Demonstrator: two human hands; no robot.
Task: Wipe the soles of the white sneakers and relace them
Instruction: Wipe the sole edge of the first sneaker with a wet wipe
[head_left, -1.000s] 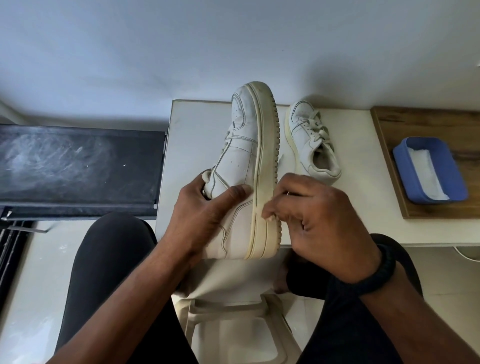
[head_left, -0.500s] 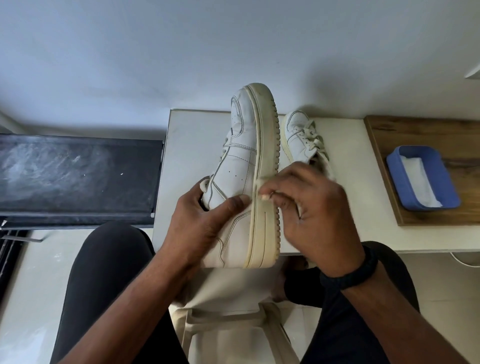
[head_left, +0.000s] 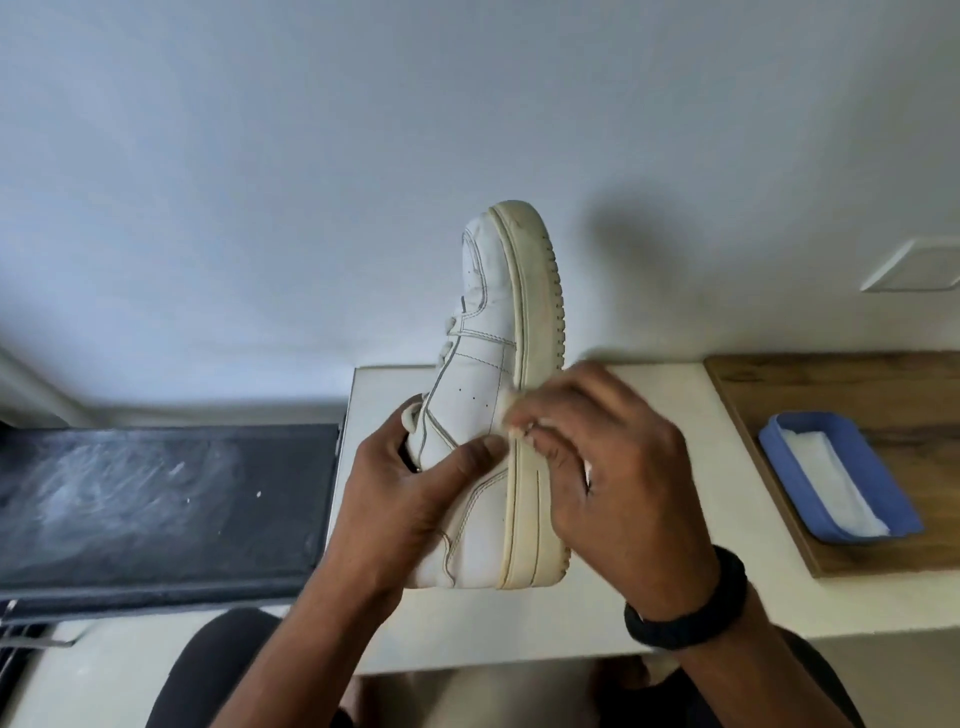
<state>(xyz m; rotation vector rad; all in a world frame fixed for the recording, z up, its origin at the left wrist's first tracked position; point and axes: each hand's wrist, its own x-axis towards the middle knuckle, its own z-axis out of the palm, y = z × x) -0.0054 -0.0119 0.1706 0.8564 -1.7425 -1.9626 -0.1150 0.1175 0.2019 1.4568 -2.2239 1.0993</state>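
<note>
Carried up the midsole (head_left: 537, 312) from the heel end over the last second, the right hand (head_left: 613, 483) is now found near the middle of the sneaker (head_left: 488, 364). A small white wipe (head_left: 511, 421) is pinched between its thumb and curled fingers and pressed to the sole's side wall. The sneaker is held over the table (head_left: 685, 395), toe to twelve o'clock and sole turned to three o'clock. At seven o'clock it is gripped by the left hand (head_left: 410, 499), whose thumb is laid across the upper and whose fingers are hidden behind the heel. The second sneaker, seen earlier at one o'clock of the held one, can no longer be made out. Yellowing is still visible toward the toe, so wiping is judged only partly done and relacing not begun. Fresh wipes are kept in the blue tray (head_left: 810, 418) at three o'clock.
</note>
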